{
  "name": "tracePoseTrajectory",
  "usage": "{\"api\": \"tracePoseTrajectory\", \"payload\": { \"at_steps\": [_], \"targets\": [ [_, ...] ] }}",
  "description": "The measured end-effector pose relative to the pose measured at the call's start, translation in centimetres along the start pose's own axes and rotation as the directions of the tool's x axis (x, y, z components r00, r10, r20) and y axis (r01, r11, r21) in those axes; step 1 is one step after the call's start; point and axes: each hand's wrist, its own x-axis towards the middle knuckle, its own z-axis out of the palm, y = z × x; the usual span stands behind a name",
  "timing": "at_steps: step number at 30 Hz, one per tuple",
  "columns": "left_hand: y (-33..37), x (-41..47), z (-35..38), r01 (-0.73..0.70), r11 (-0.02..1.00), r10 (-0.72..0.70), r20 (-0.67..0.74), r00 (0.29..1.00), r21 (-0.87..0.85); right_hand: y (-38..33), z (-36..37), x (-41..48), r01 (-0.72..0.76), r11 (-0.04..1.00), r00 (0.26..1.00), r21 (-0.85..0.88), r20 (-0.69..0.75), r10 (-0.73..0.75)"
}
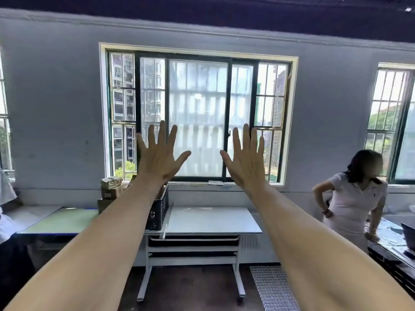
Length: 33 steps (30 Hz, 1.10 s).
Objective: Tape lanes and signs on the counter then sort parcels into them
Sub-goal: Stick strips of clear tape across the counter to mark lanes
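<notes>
**Both hands up and bare, parcels waiting in the crate**

From where I stand, the left hand (160,153) and the right hand (244,157) are raised side by side in front of the window (197,117). Their fingers are spread wide and straight, and they hold and touch nothing.

The parcels (111,187) are piled in and beside a black crate (159,212) at the left end of the white counter (213,218), well below the hands. They look like small cardboard boxes and wrapped packets. I'd guess they are light and fairly stiff, with a wrapping that may be a little slick. A grip across two opposite sides should do, with a hand underneath for anything floppy.

I can't see any tape or signs, and the counter top shows no lanes yet. Another person (354,198) leans on a bench to the right.
</notes>
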Motion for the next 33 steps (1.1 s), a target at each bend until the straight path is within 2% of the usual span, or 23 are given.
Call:
{"api": "tracePoseTrajectory", "payload": {
  "at_steps": [1,9,14,17,21,33],
  "targets": [
    [-0.1,0.2,0.6,0.014,1.000,-0.014,0.038,0.999,0.012,-0.1,0.6,0.2,-0.005,1.000,1.000,-0.017,0.022,0.006],
    [0.6,4.2,9.1,-0.006,1.000,0.006,-0.002,1.000,-0.010,1.8,9.0,2.8,0.006,1.000,1.000,-0.014,0.015,-0.006],
    [2.8,7.1,14.6,0.011,1.000,-0.011,0.050,0.999,0.000,3.6,15.7,5.0,0.021,0.999,0.999,0.030,0.040,-0.022],
    [3.4,9.1,17.8,0.006,1.000,-0.009,0.135,0.991,0.021,4.2,19.4,6.6,0.024,0.999,0.996,0.035,0.085,-0.027],
    [3.1,12.1,21.7,0.031,1.000,-0.030,0.196,0.980,-0.003,4.3,24.2,8.8,0.051,0.998,0.991,0.027,0.122,-0.054],
    [-0.6,21.3,36.9,0.031,1.000,-0.029,0.205,0.978,-0.006,2.3,39.7,16.7,0.035,0.999,0.989,0.008,0.144,-0.035]
  ]
}}
